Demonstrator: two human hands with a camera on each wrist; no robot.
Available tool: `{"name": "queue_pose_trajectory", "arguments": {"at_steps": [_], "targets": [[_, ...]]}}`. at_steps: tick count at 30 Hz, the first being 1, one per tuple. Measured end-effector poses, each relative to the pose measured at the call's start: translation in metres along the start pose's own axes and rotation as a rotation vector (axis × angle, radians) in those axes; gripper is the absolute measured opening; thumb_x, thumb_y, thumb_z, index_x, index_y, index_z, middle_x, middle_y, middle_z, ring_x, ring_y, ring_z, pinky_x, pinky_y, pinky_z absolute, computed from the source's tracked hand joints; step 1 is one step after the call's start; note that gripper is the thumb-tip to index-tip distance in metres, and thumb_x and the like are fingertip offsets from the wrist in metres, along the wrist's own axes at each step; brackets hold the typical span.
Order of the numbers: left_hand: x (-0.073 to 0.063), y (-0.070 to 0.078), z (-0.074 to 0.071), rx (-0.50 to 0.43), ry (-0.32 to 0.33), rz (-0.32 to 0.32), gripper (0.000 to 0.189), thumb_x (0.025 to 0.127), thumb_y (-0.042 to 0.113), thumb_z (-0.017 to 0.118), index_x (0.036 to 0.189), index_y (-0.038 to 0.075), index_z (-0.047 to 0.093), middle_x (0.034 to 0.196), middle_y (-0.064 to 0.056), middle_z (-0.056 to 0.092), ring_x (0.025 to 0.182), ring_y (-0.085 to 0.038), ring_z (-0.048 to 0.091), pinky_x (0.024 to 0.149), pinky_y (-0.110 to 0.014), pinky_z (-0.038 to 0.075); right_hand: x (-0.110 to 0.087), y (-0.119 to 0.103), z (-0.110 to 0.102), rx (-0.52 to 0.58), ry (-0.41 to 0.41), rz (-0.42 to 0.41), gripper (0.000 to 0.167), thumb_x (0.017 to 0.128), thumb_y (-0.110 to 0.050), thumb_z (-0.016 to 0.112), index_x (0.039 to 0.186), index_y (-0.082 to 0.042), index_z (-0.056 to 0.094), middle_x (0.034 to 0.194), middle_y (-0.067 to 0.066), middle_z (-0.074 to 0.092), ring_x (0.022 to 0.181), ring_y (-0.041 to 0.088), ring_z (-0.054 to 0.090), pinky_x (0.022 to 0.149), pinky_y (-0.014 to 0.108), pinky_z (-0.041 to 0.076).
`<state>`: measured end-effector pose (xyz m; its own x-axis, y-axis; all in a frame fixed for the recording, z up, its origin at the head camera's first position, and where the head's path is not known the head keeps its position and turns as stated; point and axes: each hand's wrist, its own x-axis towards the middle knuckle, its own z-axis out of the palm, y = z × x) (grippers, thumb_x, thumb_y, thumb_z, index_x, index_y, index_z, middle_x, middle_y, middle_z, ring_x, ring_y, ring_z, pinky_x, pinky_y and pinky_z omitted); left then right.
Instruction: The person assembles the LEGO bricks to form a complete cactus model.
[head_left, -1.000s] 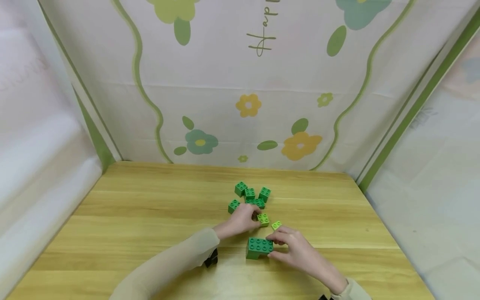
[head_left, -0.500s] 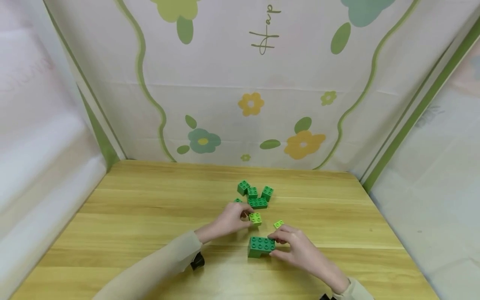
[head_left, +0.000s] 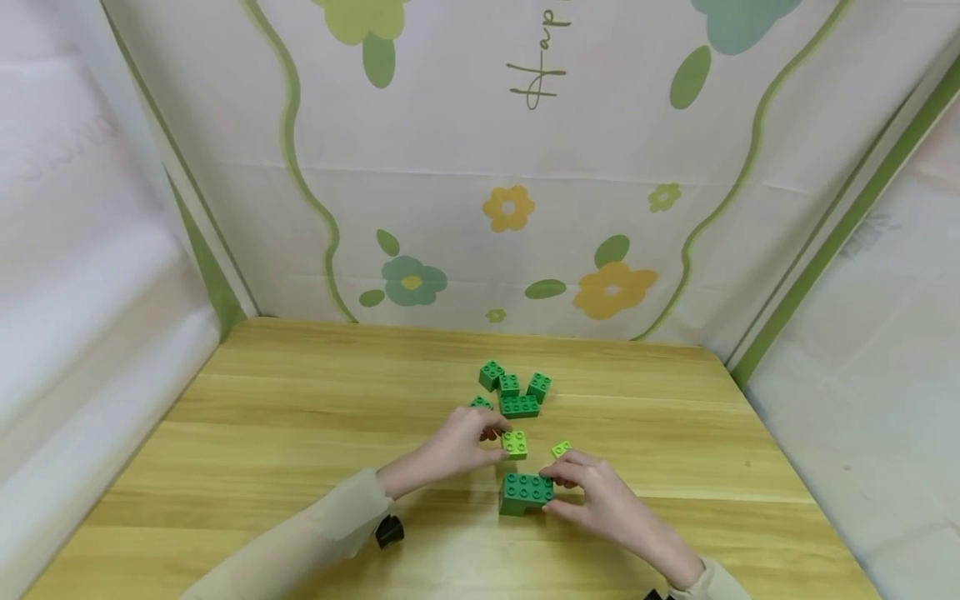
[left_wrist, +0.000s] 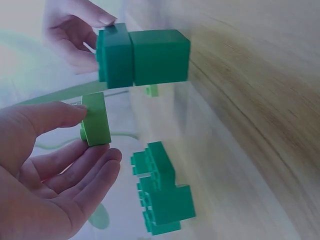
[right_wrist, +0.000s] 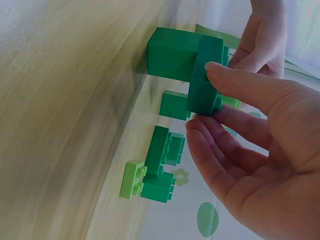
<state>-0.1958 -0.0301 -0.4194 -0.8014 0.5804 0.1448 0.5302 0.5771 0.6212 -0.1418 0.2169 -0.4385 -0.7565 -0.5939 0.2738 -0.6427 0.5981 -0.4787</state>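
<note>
My left hand [head_left: 461, 446] pinches a lime-green two-by-two toy building brick [head_left: 514, 446] between thumb and fingers; in the left wrist view this lime brick [left_wrist: 96, 119] is raised off the table. With thumb and fingertips, my right hand [head_left: 600, 496] grips the overhanging right end of a dark green eight-stud brick [head_left: 525, 486]. That long brick sits on top of another dark green brick [right_wrist: 172, 52], which stands under its left end. The held lime brick is just behind this stack in the head view, studs up.
Behind the hands lie several loose dark green bricks [head_left: 519, 407], one partly hidden by my left hand. A second lime brick [head_left: 561, 448] lies just beyond my right fingers. Printed fabric [head_left: 450, 208] walls in the wooden table [head_left: 300, 400] at back and sides.
My left hand has drawn the lime brick leftward, away from the other lime brick, then slightly nearer to the dark green stack. My right hand keeps its grip there. The head view has shifted slightly.
</note>
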Motion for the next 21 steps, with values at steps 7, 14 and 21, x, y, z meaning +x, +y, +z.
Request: {"name": "queue_pose_trajectory", "arguments": {"at_steps": [7, 14, 21], "targets": [[-0.007, 0.008, -0.005, 0.011, 0.009, 0.061, 0.029, 0.085, 0.016, 0.078, 0.112, 0.005, 0.072, 0.106, -0.008, 0.074, 0.091, -0.021, 0.071, 0.077, -0.022, 0.06, -0.001, -0.001, -0.001, -0.012, 0.015, -0.039, 0.03, 0.08, -0.012, 0.081, 0.108, -0.007, 0.072, 0.094, -0.002, 0.066, 0.079, 0.013, 0.064, 0.068, 0.022, 0.059], [-0.013, 0.011, -0.004, 0.013, -0.015, 0.082, 0.03, 0.084, 0.015, 0.078, 0.112, 0.005, 0.071, 0.105, -0.007, 0.074, 0.091, -0.021, 0.071, 0.078, -0.023, 0.06, -0.001, 0.001, -0.001, -0.01, 0.003, -0.028, 0.031, 0.08, -0.012, 0.081, 0.109, -0.006, 0.072, 0.095, 0.0, 0.067, 0.081, 0.014, 0.065, 0.069, 0.022, 0.059], [-0.019, 0.013, 0.0, -0.002, -0.05, 0.071, 0.031, 0.083, 0.013, 0.078, 0.112, 0.004, 0.071, 0.108, -0.008, 0.074, 0.093, -0.02, 0.071, 0.08, -0.021, 0.06, -0.001, 0.003, 0.0, -0.017, -0.005, 0.011, 0.035, 0.078, -0.013, 0.081, 0.111, -0.004, 0.071, 0.1, 0.003, 0.069, 0.084, 0.016, 0.068, 0.072, 0.022, 0.061]]}}
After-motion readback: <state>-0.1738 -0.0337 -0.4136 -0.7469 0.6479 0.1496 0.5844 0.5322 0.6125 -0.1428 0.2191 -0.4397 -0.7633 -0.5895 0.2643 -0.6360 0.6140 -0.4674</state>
